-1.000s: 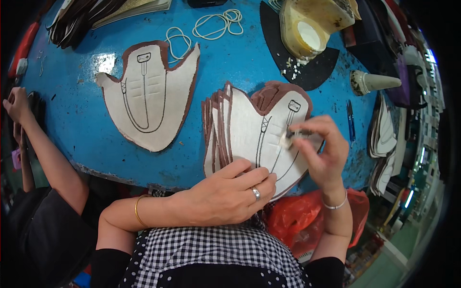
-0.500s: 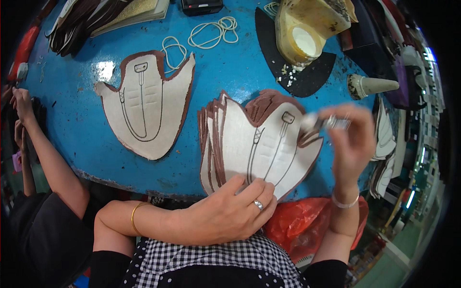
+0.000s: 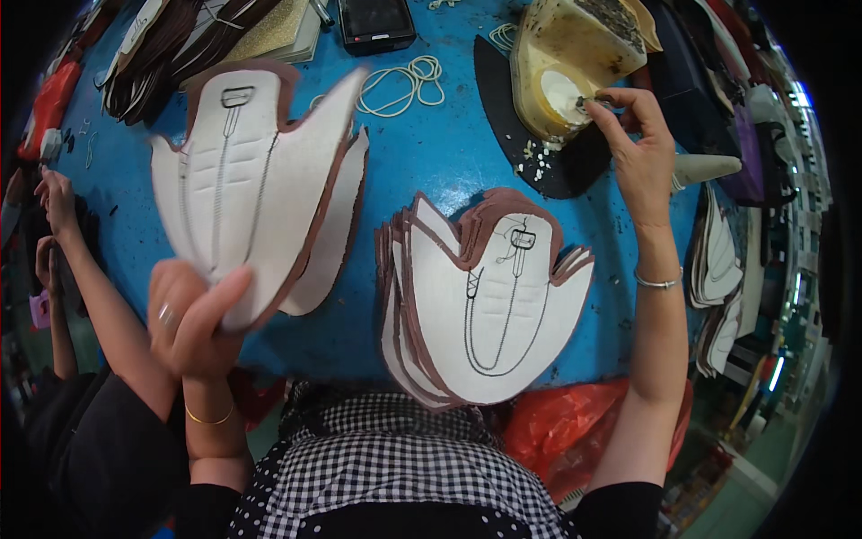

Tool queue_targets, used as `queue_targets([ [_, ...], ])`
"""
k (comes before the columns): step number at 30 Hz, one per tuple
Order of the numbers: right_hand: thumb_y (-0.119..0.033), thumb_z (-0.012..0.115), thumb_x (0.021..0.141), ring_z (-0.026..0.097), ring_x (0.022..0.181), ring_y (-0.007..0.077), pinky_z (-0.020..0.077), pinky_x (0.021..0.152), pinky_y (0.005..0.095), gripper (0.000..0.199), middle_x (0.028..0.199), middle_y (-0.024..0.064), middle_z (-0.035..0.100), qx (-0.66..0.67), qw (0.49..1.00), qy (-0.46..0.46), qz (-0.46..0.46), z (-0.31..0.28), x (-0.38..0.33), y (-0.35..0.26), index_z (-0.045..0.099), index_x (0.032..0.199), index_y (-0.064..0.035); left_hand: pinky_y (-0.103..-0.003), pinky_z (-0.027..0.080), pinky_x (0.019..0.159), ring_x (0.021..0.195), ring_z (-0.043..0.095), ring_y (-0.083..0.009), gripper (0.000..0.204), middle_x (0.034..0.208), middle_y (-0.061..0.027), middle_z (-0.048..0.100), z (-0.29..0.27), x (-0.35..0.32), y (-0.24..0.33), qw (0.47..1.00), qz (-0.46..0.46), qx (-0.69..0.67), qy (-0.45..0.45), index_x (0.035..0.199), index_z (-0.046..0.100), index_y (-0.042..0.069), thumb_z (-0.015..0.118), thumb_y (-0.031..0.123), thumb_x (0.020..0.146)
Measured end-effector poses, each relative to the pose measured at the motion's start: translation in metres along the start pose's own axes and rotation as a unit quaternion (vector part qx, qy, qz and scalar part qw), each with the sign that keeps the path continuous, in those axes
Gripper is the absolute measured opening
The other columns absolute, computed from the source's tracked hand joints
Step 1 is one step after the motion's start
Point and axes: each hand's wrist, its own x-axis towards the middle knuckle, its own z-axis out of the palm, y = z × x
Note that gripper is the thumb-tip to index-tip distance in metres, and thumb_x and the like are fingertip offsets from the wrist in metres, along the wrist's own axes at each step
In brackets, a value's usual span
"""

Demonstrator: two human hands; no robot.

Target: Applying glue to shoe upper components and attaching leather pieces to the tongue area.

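Note:
My left hand point(image 3: 197, 314) is closed on the lower edge of a white-lined stitched shoe-upper piece point(image 3: 229, 184), raised and slightly blurred. It overlaps another such piece point(image 3: 334, 234) lying on the table. My right hand point(image 3: 642, 148) pinches a small dark-ended applicator point(image 3: 584, 103), its tip in the white paste point(image 3: 563, 92) of a yellowish tub point(image 3: 530, 103). Most of the applicator is hidden by fingers and paste. In front of me stands a fanned stack of brown-edged upper pieces point(image 3: 503, 314), its top one pale with dark stitch lines, with nothing touching it.
The tub rests on a black curved sheet point(image 3: 489, 81) with white crumbs. Behind lie a white cord point(image 3: 400, 90), a black device point(image 3: 375, 25) and dark strips point(image 3: 171, 58). A grey cone point(image 3: 705, 168) stands right. Another person's arm point(image 3: 108, 278) is at left.
My left hand left the stack and carried its top piece left over the lying piece. My right hand moved from the stack up to the paste tub with the applicator.

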Motion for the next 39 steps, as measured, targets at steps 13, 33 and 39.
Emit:
queue_targets([
  [13,-0.003,0.076,0.083,0.066,0.082,0.0146,0.0538,0.073,0.0271,0.018,0.097,0.0084,0.071,0.249,0.927,-0.251,0.127,-0.045,-0.11,-0.095,0.069,0.099,-0.0045,-0.034,0.048,0.077,0.099,0.062,-0.0208,0.027,0.116,-0.0082,0.065,0.066,0.017,0.12,0.901,0.128,-0.365,-0.194,0.104,0.071,0.005,0.074,0.02,0.081],
  [33,-0.003,0.074,0.085,0.064,0.086,0.0173,0.0498,0.078,0.0297,0.024,0.094,0.009,0.072,0.277,0.95,-0.141,0.034,-0.055,-0.126,-0.093,0.061,0.105,-0.0009,-0.03,0.047,0.067,0.078,0.059,-0.0192,0.028,0.086,-0.002,0.055,0.041,0.035,0.125,0.93,0.135,-0.261,-0.222,0.099,0.072,0.002,0.069,0.014,0.074],
  [39,-0.002,0.065,0.094,0.066,0.096,0.017,0.0516,0.086,0.0295,0.02,0.106,0.0152,0.069,0.34,0.924,-0.089,0.15,-0.058,-0.13,-0.085,0.055,0.111,0.0013,-0.035,0.049,0.071,0.074,0.057,-0.0202,0.039,0.084,0.0015,0.057,-0.009,0.022,0.058,0.995,-0.046,-0.082,-0.039,0.097,0.076,0.015,0.083,0.014,0.059],
])
